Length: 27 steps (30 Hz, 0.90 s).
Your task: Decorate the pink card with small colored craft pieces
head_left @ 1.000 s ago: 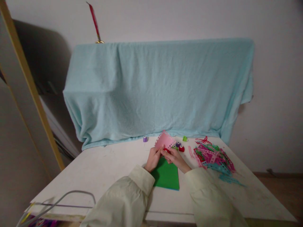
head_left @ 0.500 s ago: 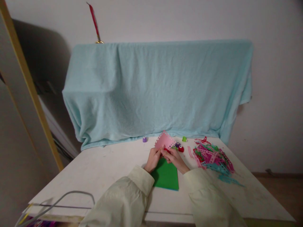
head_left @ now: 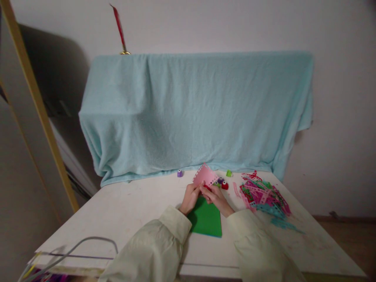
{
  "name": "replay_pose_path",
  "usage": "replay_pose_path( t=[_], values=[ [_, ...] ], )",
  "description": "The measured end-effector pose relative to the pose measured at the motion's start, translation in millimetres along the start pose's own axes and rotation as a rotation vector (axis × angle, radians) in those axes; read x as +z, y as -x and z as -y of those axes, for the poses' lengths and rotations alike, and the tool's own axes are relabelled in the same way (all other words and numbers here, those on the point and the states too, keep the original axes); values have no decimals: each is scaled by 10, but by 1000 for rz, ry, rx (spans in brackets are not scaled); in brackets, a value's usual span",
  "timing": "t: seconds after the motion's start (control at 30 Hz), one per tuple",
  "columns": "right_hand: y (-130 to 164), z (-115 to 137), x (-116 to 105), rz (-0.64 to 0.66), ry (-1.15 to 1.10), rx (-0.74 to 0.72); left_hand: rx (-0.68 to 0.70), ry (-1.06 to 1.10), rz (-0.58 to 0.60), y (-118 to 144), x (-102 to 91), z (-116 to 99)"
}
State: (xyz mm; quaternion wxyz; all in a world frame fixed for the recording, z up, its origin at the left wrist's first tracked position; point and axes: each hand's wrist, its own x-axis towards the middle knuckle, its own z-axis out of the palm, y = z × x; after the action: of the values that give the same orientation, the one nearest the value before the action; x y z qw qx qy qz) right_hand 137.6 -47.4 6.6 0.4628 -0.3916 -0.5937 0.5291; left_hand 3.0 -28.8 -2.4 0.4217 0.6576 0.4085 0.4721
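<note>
Both hands meet over the middle of the table, fingers closed. A pink sheet of paper (head_left: 206, 175) with small holes punched along its edges stands up tilted from them, its near corner gripped by my left hand (head_left: 188, 197). My right hand (head_left: 219, 199) is closed on a small red thing (head_left: 207, 187), seemingly a paper punch, pressed at the sheet's near corner; fingers cover most of it. Below the hands lies a stack of green paper (head_left: 206, 220), with a thin blue edge showing underneath. Just behind my right hand sit a red piece (head_left: 225, 185) and a purple piece (head_left: 220, 180), each with a white eye-like spot.
A heap of punched paper strips (head_left: 264, 196) in pink, red, green and blue spreads over the right side. A purple piece (head_left: 179, 173) and a green piece (head_left: 229, 173) stand near the blue cloth (head_left: 199, 113) at the back. A grey cable (head_left: 85, 239) loops at front left.
Hands, pink sheet and red thing stay nearly in place. The view has shifted very slightly.
</note>
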Motion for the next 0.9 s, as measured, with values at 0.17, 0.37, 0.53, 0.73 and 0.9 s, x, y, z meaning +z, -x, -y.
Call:
replay_pose_path(
  t=[0.17, 0.37, 0.53, 0.73, 0.9],
  values=[
    [12, 35, 18, -1, -8, 15, -20, -26, 9, -7, -11, 12],
    [-8, -8, 23, -41, -68, 28, -43, -47, 6, -9, 13, 61],
    [-37, -33, 12, -45, -143, 40, -24, -49, 7, -6, 34, 121],
    [-27, 21, 18, -39, -155, 58, -46, -26, -3, -9, 49, 127],
    [-17, 22, 1, -19, -156, 59, -35, -6, -5, -10, 54, 119]
  ],
)
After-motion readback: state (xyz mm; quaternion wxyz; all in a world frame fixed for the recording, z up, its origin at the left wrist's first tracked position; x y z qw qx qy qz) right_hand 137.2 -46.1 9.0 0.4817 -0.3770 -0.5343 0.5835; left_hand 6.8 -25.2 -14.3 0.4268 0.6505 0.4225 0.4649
